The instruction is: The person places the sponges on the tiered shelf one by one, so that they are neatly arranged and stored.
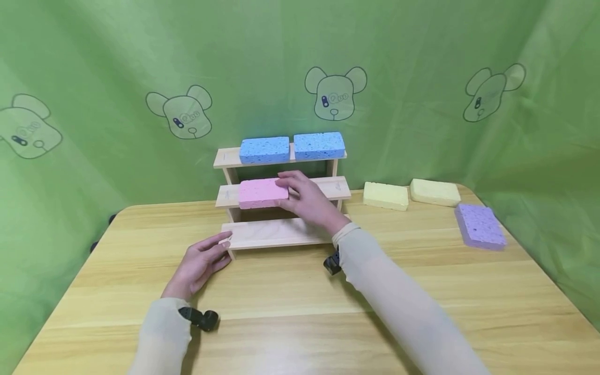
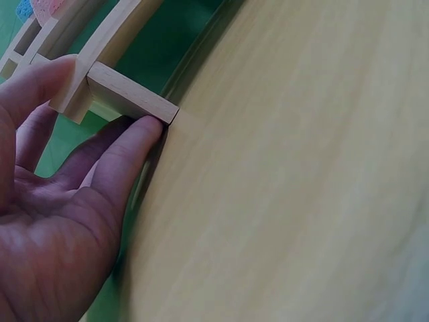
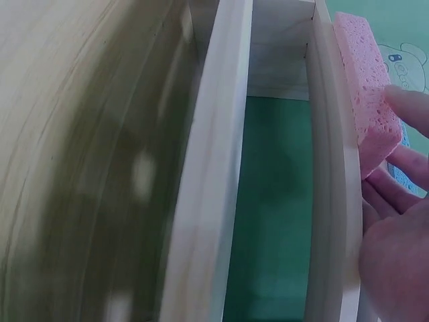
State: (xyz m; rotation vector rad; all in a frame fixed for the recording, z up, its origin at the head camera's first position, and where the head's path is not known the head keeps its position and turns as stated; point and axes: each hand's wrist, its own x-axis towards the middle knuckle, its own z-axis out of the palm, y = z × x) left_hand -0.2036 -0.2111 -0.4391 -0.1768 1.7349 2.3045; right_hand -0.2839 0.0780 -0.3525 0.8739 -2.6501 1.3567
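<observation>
A three-tier wooden step shelf [image 1: 276, 233] stands on the table. On its middle tier, toward the left, lies a pink sponge [image 1: 261, 194]. My right hand [image 1: 307, 200] grips the sponge's right end between thumb and fingers; the right wrist view shows the same pink sponge [image 3: 367, 87] at the tier's edge. At the left end of the lowest tier, my left hand [image 1: 201, 265] holds the board's corner, and in the left wrist view its fingers touch the shelf's leg [image 2: 131, 92]. Two blue sponges [image 1: 264, 150] sit side by side on the top tier.
Right of the shelf, two pale yellow sponges [image 1: 386, 196] lie near the table's back edge. A purple sponge [image 1: 480, 226] lies by the right edge. Behind the wooden table [image 1: 281, 323] hangs a green curtain [image 1: 262, 62] printed with bear heads.
</observation>
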